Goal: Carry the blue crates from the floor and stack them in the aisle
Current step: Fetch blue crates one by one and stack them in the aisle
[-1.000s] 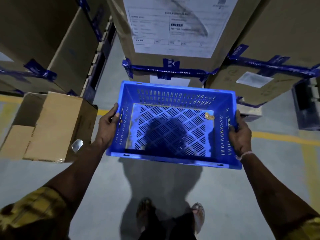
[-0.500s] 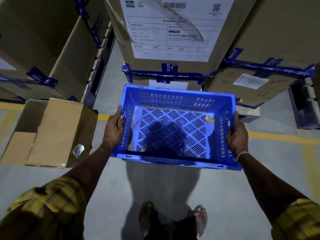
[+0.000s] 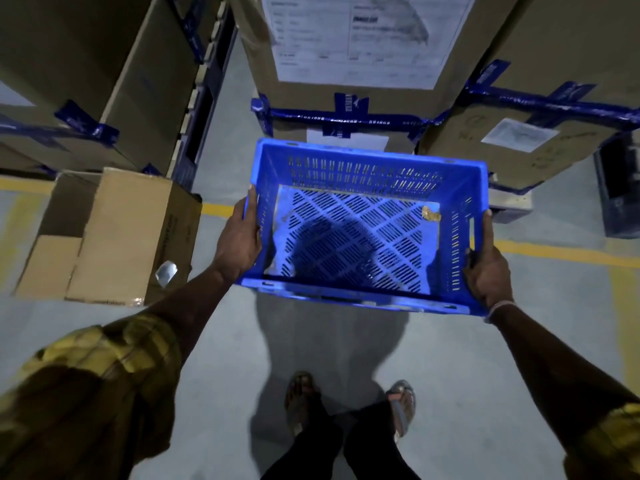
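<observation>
Now the blue crate (image 3: 360,230) is held nearer the tall taped cartons (image 3: 349,57) than a second ago, clear of the floor. Its side walls are clamped by the left hand (image 3: 239,240) and right hand (image 3: 488,268); carrying continues, stacking pending.

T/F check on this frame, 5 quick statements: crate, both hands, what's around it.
1. Both hands hold the blue crate by its short ends. True: left hand on the left rim, right hand on the right rim.
2. The crate is full of parcels. False: it holds only a small tan scrap near the far right corner.
3. The crate rests on the floor. False: it is carried in the air, with its shadow on the grey floor below.
4. An open cardboard box lies to the left of the crate. True.
5. The tape on the stacked cartons ahead is red. False: it is blue.
</observation>
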Available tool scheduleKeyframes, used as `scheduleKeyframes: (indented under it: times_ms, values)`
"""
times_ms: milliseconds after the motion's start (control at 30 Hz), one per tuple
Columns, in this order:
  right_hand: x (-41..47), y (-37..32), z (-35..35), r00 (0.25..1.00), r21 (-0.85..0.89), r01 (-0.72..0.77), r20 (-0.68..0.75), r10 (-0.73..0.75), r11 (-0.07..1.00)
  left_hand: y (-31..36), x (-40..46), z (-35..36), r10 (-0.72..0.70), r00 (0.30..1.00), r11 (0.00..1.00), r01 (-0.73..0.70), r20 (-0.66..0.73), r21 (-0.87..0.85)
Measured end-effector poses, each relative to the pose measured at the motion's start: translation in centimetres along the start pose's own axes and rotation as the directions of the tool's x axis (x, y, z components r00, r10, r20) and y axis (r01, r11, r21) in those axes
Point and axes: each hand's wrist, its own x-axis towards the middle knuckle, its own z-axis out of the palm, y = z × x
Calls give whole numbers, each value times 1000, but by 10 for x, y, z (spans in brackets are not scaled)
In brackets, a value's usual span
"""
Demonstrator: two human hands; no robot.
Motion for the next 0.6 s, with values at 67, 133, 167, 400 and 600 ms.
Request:
scheduleKeyframes:
  times_ms: [67, 133, 167, 400, 600]
  values:
    - [0, 0, -1, 1000, -12, -6, 10, 6, 1000, 3, 1, -1, -31, 999, 999, 31, 13, -9]
    - [1, -2, -2, 999, -13, -28, 20, 28, 1000, 5, 0, 0, -45, 999, 999, 45, 22, -10]
    - [2, -1, -1, 999, -13, -36, 23, 36, 999, 4, 0, -1, -43, 999, 999, 44, 25, -14]
    - [-3, -9, -14, 989, 55, -31, 147, 23, 998, 6, 2, -8, -88, 990, 995, 93, 109, -40]
    - [-10, -9, -17, 988, 106, -4, 153, -13, 994, -1, -4, -11, -98, 982, 994, 105, 163, -34]
